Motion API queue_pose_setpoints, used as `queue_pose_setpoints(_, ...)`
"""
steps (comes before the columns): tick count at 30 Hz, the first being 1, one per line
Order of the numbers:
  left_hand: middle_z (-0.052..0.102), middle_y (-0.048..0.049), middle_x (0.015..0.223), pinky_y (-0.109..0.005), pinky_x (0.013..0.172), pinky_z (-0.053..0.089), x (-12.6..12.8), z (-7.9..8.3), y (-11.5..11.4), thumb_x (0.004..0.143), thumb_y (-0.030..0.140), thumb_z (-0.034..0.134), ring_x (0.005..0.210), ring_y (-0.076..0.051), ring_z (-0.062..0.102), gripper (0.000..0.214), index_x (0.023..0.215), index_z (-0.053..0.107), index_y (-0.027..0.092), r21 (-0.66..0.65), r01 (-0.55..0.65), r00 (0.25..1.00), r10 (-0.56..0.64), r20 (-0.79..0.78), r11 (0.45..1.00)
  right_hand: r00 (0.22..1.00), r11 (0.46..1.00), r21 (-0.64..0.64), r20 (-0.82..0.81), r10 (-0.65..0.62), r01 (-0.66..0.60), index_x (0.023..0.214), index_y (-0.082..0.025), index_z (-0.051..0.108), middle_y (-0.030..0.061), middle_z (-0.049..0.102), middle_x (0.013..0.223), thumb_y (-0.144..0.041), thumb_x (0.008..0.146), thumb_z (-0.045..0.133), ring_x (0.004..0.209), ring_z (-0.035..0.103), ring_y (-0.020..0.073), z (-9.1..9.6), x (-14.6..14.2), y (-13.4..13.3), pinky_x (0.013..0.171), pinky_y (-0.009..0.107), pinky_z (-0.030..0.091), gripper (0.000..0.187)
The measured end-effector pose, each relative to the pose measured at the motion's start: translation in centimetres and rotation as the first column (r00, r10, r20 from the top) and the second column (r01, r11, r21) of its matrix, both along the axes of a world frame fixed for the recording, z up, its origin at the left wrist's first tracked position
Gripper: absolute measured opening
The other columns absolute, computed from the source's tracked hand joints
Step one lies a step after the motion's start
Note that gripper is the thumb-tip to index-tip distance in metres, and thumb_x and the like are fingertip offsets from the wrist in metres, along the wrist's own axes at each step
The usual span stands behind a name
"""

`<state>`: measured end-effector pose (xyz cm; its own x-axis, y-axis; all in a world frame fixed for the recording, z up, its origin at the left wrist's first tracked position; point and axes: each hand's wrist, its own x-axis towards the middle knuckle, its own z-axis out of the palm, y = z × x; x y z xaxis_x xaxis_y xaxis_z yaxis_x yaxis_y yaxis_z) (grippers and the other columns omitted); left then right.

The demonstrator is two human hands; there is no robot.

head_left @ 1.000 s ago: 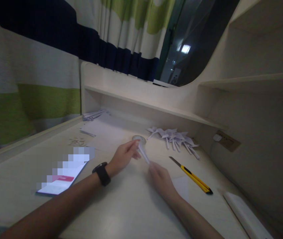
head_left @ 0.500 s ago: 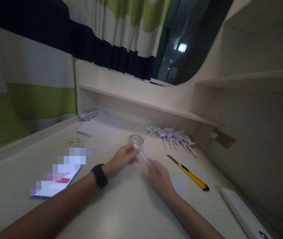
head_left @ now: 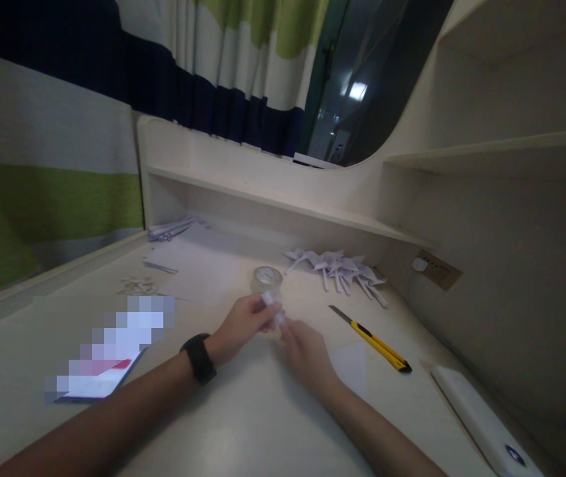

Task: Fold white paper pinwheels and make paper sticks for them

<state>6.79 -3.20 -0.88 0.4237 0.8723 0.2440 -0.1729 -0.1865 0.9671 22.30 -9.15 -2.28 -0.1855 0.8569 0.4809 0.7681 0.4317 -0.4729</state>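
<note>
Above the middle of the desk [head_left: 243,424], the left hand [head_left: 243,322] and the right hand [head_left: 307,352] met at 1 narrow white paper strip [head_left: 272,309]. The left fingers [head_left: 258,310] were closed on the strip's upper end. The right fingertips [head_left: 287,330] pinched its lower end, so the strip sloped between the 2 hands. A tape roll [head_left: 266,279] stood just beyond the strip. A yellow utility knife [head_left: 373,338] lay right of the right hand, apart from it. A phone [head_left: 97,381] lay left of the left forearm.
</note>
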Motion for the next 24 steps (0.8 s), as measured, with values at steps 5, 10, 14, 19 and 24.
queue_pose_setpoints(5, 0.053, 0.0026, 0.058, -0.02, 0.049, 0.033, 0.1, 0.2, -0.3, 0.08, 0.044, 0.062, 0.051, -0.008, 0.046, 0.032, 0.073, 0.057, 0.014, -0.029, -0.011, 0.999, 0.012, 0.05, 1.0, 0.988, 0.999, 0.023, 0.15, -0.045, 0.042, 0.118, -0.017, 0.057, 0.0086, 0.062, 0.085, -0.031, 0.094, 0.035, 0.071, 0.058, 0.0179, -0.2, 0.0, 0.0, 0.067, 0.026, 0.044, 0.035)
queue_pose_setpoints(10, 0.049, 0.0029, 0.056, -0.019, 0.045, 0.029, 0.0, 0.8, -0.8, 0.083, 0.046, 0.058, 0.048, -0.007, 0.041, 0.035, 0.075, 0.06, 0.012, -0.036, 0.054, 0.996, -0.052, 0.074, 0.998, 0.993, 0.998, -0.056, -0.11, 0.032, -0.038, 0.092, -0.017, 0.061, 0.0034, 0.058, 0.07, -0.037, 0.097, 0.029, 0.064, 0.053, 0.0148, 0.0, -0.6, -0.2, 0.063, 0.025, 0.041, 0.038)
queue_pose_setpoints(14, 0.045, 0.0049, 0.051, -0.019, 0.039, 0.019, -0.3, 1.2, -0.8, 0.085, 0.048, 0.055, 0.042, -0.006, 0.033, 0.037, 0.079, 0.059, 0.012, -0.047, 0.19, 0.981, -0.188, 0.053, 0.981, 0.872, 0.899, -0.332, -0.478, 0.1, -0.286, 0.101, -0.016, 0.054, -0.0052, 0.044, 0.054, -0.054, 0.095, 0.025, 0.042, 0.039, 0.0094, 0.3, -0.9, -0.3, 0.042, 0.02, 0.032, 0.048)
queue_pose_setpoints(19, 0.045, 0.0043, 0.052, -0.019, 0.041, 0.022, -0.2, 0.6, -0.4, 0.086, 0.049, 0.053, 0.044, -0.006, 0.037, 0.038, 0.076, 0.057, 0.013, -0.03, 0.216, 0.975, -0.214, 0.068, 0.976, 0.914, 0.892, -0.369, -0.393, 0.105, -0.261, 0.102, -0.017, 0.054, -0.0027, 0.05, 0.058, -0.051, 0.096, 0.025, 0.043, 0.043, 0.0101, 0.2, -0.7, -0.2, 0.044, 0.02, 0.033, 0.046)
queue_pose_setpoints(24, 0.039, 0.0067, 0.052, -0.02, 0.043, 0.021, 0.2, 0.3, -0.6, 0.085, 0.052, 0.053, 0.044, -0.006, 0.032, 0.039, 0.077, 0.056, 0.014, -0.063, 0.12, 0.991, -0.116, 0.072, 0.991, 0.999, 0.979, -0.202, 0.03, -0.028, 0.034, 0.111, -0.017, 0.052, 0.0111, 0.065, 0.088, -0.037, 0.097, 0.034, 0.076, 0.062, 0.0208, 0.0, -0.8, -0.6, 0.061, 0.026, 0.039, 0.03)
